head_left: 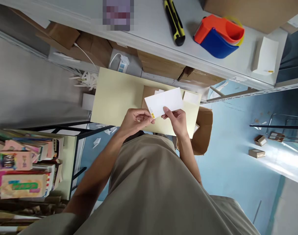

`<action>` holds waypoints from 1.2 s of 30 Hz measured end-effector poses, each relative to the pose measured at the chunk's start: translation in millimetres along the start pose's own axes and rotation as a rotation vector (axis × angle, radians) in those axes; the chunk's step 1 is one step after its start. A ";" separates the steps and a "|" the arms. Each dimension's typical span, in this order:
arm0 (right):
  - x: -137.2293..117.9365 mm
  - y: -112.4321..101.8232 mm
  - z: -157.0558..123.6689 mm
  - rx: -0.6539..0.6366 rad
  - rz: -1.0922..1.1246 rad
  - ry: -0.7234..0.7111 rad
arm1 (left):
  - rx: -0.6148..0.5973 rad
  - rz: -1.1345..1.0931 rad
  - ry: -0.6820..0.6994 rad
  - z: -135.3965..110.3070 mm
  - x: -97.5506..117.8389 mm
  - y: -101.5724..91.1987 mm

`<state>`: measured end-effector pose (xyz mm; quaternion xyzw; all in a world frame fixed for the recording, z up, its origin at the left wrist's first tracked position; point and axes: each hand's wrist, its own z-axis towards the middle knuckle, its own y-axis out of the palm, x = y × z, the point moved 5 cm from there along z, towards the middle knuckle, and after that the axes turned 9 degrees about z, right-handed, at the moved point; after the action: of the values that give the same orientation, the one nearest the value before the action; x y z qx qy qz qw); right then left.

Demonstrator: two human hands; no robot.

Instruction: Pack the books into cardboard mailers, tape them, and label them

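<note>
Both hands hold a flat white card (165,101) with a small yellow mark at its lower left corner. My left hand (135,120) pinches that corner, fingers closed. My right hand (177,119) grips the card's lower edge, thumb on top. The card hovers over a pale yellow sheet (114,98) that lies across an open cardboard box (203,130) holding more white cards (191,97).
A grey bench (149,29) carries a yellow-black utility knife (174,23), an orange and blue tape dispenser (219,36) and a white box (265,55). Cardboard boxes (161,63) sit below it. A rack of colourful books (24,166) stands at left. Small boxes (256,152) lie on the blue floor.
</note>
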<state>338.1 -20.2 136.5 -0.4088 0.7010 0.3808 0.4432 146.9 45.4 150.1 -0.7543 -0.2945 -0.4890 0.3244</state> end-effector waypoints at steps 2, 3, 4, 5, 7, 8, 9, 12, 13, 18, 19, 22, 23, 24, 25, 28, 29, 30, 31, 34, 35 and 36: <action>7.8 22.9 4.7 -0.012 -0.030 0.035 | 0.000 -0.010 0.018 -3.3 -6.3 -21.4; 12.0 33.7 6.9 0.007 -0.063 0.049 | 0.005 -0.017 0.028 -4.9 -9.3 -32.5; 15.2 43.6 8.6 0.050 -0.112 0.048 | 0.013 -0.023 0.038 -6.5 -12.2 -43.9; 16.6 52.8 9.2 0.112 -0.171 0.027 | 0.023 -0.027 0.047 -8.1 -15.1 -55.6; 13.4 72.7 6.0 0.223 -0.284 -0.068 | 0.034 -0.024 0.058 -11.2 -20.9 -79.1; 9.7 84.7 2.4 0.239 -0.325 -0.127 | 0.032 -0.020 0.062 -12.5 -23.7 -90.7; 5.6 98.4 -1.9 0.218 -0.351 -0.180 | 0.023 -0.016 0.066 -13.8 -26.4 -102.0; -4.8 142.3 -16.2 0.043 -0.389 -0.272 | -0.037 0.001 0.085 -17.0 -33.7 -133.7; -6.8 155.6 -20.3 -0.002 -0.402 -0.284 | -0.059 0.011 0.093 -17.8 -35.8 -143.3; -4.9 205.3 -27.6 -0.031 -0.480 -0.314 | -0.125 0.069 0.162 -20.4 -44.1 -182.9; -4.1 213.0 -27.3 -0.019 -0.493 -0.325 | -0.133 0.075 0.177 -20.6 -45.4 -189.0; -4.3 233.0 -25.6 0.003 -0.517 -0.350 | -0.144 0.078 0.213 -20.8 -48.7 -205.3; -5.0 238.8 -24.7 0.006 -0.524 -0.350 | -0.146 0.077 0.220 -20.7 -49.5 -210.1; -5.6 244.0 -23.7 0.009 -0.530 -0.345 | -0.147 0.079 0.225 -20.6 -50.2 -214.7; -6.0 248.6 -22.5 0.013 -0.534 -0.336 | -0.151 0.083 0.227 -20.4 -51.0 -218.7; -4.7 259.5 -17.2 0.016 -0.529 -0.299 | -0.168 0.107 0.227 -18.9 -54.8 -226.9; -3.3 262.0 -15.1 0.015 -0.525 -0.287 | -0.172 0.117 0.229 -17.8 -57.2 -228.4; -1.6 263.9 -13.0 0.014 -0.523 -0.275 | -0.169 0.130 0.232 -16.0 -60.8 -229.6; 0.3 265.1 -11.0 0.016 -0.523 -0.264 | -0.161 0.150 0.233 -13.4 -66.0 -230.7; 4.5 264.2 -6.9 0.053 -0.521 -0.246 | -0.114 0.255 0.202 -0.4 -94.0 -237.5; 5.2 262.9 -6.3 0.077 -0.516 -0.242 | -0.097 0.302 0.171 5.3 -107.8 -242.6; 5.7 261.1 -6.2 0.105 -0.505 -0.238 | -0.082 0.350 0.129 11.1 -123.6 -249.9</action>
<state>96.8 71.0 178.0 -0.4992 0.5389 0.2668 0.6238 -80.4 192.3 82.2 -0.7736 -0.1175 -0.4839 0.3918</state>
